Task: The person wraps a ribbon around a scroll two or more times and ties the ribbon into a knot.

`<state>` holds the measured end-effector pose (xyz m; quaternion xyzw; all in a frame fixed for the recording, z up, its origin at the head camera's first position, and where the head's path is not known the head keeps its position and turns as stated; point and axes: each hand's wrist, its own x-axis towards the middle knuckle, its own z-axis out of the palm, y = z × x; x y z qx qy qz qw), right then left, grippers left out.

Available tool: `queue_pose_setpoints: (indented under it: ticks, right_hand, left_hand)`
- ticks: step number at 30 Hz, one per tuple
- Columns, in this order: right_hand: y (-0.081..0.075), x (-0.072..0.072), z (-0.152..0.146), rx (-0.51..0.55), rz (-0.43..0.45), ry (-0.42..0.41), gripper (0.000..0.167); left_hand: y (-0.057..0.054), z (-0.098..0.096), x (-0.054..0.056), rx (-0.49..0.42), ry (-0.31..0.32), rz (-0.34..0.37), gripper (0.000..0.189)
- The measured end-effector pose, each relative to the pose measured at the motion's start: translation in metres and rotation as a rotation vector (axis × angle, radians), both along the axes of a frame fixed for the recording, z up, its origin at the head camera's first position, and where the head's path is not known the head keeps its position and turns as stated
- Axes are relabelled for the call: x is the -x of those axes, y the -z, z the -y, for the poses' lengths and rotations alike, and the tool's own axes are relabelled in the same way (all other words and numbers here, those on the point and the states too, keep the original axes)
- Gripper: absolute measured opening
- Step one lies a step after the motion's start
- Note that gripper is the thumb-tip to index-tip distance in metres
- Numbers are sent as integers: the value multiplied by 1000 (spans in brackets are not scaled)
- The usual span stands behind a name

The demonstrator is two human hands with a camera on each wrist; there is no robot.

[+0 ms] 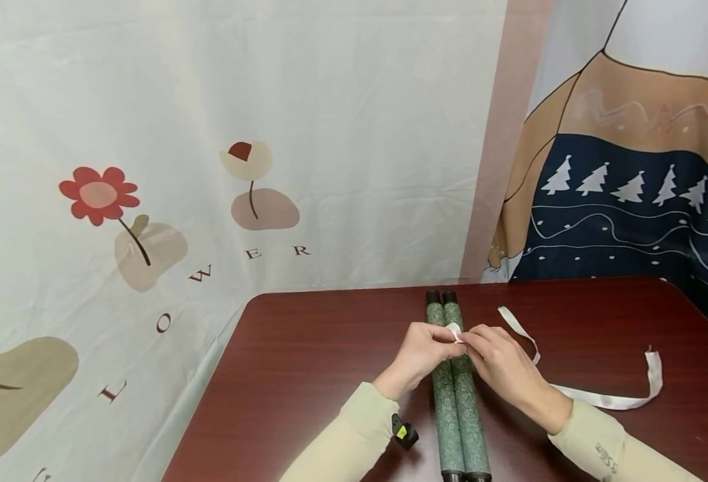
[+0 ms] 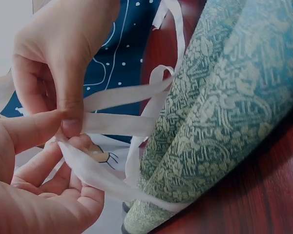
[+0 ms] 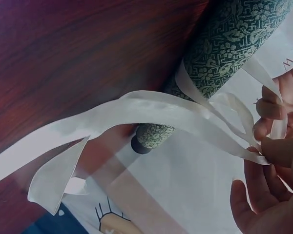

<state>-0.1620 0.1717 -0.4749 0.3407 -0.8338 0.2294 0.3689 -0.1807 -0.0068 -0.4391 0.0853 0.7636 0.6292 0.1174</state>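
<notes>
Two slim green rolls (image 1: 448, 402) with a brocade pattern and dark end caps lie side by side, like a scroll wound from both ends. A white ribbon (image 2: 100, 175) passes around them near their far end. Above the rolls, my left hand (image 1: 422, 351) pinches the ribbon between thumb and fingers. My right hand (image 1: 504, 365) meets it from the right, its thumb and fingertips gripping ribbon at the same spot. The left wrist view shows two ribbon strands running from the pinched fingers toward the rolls. Part of the ribbon is hidden between the fingers.
Long loose ribbon tails (image 1: 621, 400) trail over the dark red wooden table (image 1: 317, 361) to the right. A black device with a yellow-green mark (image 1: 404, 432) sits at the left sleeve's cuff. Behind the table hangs a printed cloth (image 1: 354, 134) with flowers and letters.
</notes>
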Motion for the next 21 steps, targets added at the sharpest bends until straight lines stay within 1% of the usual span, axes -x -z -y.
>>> queue_pose_setpoints:
  ticks: [1, 2, 5, 6, 7, 9, 10, 12, 14, 15, 16, 17, 19, 21]
  right_hand:
    - [0, 0, 0, -1, -5, -3, 12]
    - [0, 0, 0, -4, -12, -7, 15]
    - [1, 1, 0, -15, -38, -8, 48]
    - [0, 1, 0, -19, -47, -7, 57]
    - [0, 2, 0, -23, -53, -6, 59]
    - [-1, 3, 0, -34, -58, -4, 57]
    - [-2, 3, -1, -36, -54, -6, 50]
    - [-4, 5, -1, -39, -33, -8, 27]
    - [-7, 6, -3, -46, -6, -6, 5]
    - [-8, 7, -3, -47, 11, -3, 9]
    - [-10, 8, -4, -50, 29, 3, 17]
    - [-12, 8, -5, -58, 48, 13, 20]
    - [-15, 9, -6, -73, 100, 33, 19]
    - [-19, 9, -6, -86, 177, 53, 17]
  left_hand:
    - [0, 2, -1, 18, 4, -6, 10]
    - [0, 3, -2, 39, 8, -15, 12]
    - [1, 9, -7, 100, 6, -54, 17]
    - [1, 11, -8, 118, -6, -76, 17]
    - [2, 13, -10, 131, -24, -100, 17]
    - [3, 15, -15, 166, -74, -147, 14]
    - [3, 16, -17, 184, -97, -174, 13]
    - [3, 16, -22, 214, -125, -205, 11]
    - [2, 14, -27, 233, -114, -213, 10]
    - [2, 13, -30, 242, -97, -218, 9]
    - [1, 12, -32, 250, -79, -222, 9]
    - [1, 10, -34, 254, -62, -221, 9]
    - [2, 8, -37, 271, -38, -228, 13]
    - [4, 7, -40, 287, -25, -244, 17]
